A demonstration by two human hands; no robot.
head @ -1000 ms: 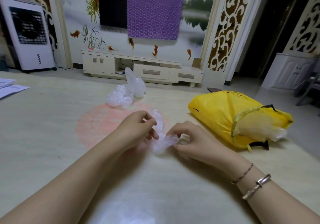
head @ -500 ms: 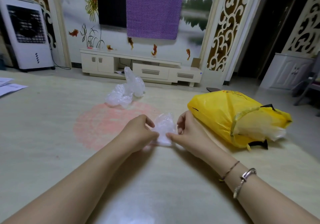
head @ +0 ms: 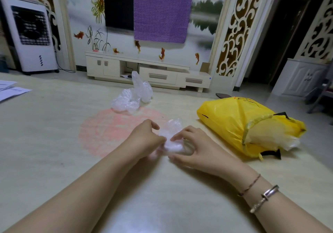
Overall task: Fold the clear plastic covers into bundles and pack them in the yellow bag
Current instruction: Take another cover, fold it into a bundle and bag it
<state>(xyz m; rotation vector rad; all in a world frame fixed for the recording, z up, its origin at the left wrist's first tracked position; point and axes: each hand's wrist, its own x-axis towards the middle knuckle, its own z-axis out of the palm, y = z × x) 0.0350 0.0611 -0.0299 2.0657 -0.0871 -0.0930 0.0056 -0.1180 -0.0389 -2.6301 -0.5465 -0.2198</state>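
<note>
Beige surface [head: 54,142]: a clear cover [head: 171,139] is being pinched between both hands [head: 182,142], yellow bag [head: 234,121] lying just right, nearer the right hand [head: 200,148].

There is a single view, taken from the person's head and looking forward and down over a pale table [head: 54,142]. It sits close to the near table edge: both forearms enter from the bottom corners and meet at the middle of the frame, where the left hand [head: 144,139] and right hand [head: 196,148] are. Beyond the table the view faces a low white TV cabinet [head: 144,70] against the far wall. The wide lens bends upright lines at the frame edges, such as a white fan unit [head: 30,34] left of the cabinet. No second view shares the scene.
</note>
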